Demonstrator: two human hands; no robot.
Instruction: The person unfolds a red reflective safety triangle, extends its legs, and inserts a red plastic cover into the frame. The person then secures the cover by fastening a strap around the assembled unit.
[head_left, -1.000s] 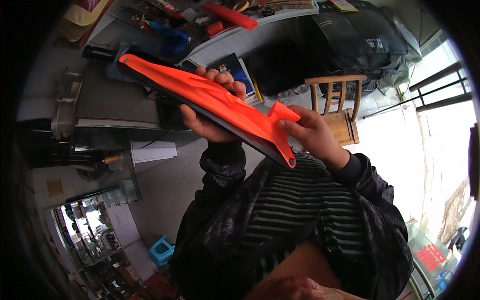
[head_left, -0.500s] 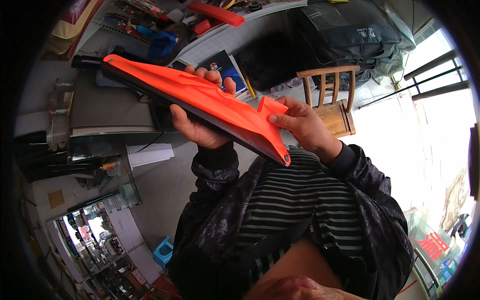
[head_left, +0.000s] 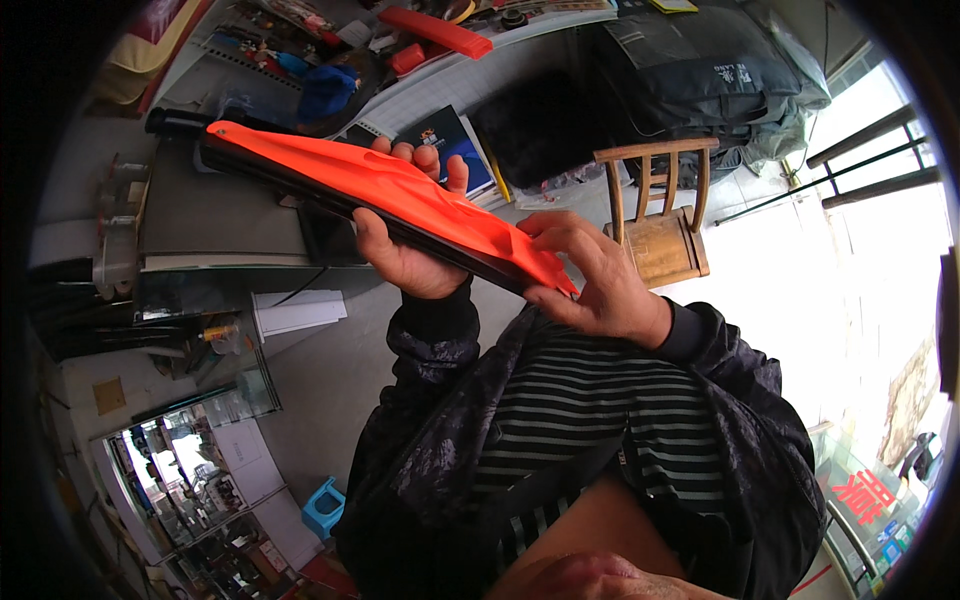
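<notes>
Held slantwise in front of my chest is a long, flat orange-and-black piece [head_left: 350, 175]. An orange flexible sheet with folds in it lies along a black strip [head_left: 285, 178], and a small rivet shows at the far left corner. A black stub [head_left: 175, 122] sticks out beyond that end. My left hand [head_left: 425, 268] is closed around the middle from below, thumb on the near edge and fingertips over the far edge. My right hand [head_left: 615, 295] grips the near right end between thumb and fingers, covering that corner.
A wooden chair [head_left: 655, 245] stands beyond my right hand, with a large dark bag [head_left: 700, 75] behind it. A cluttered white shelf [head_left: 430, 75] runs along the far side. At left is a grey-topped counter [head_left: 220, 215]. A blue stool [head_left: 324, 507] stands low on the left.
My right hand has shifted toward the piece's near end and now covers the corner. The raised orange flap it was pinching is pressed down. The left hand has moved slightly right.
</notes>
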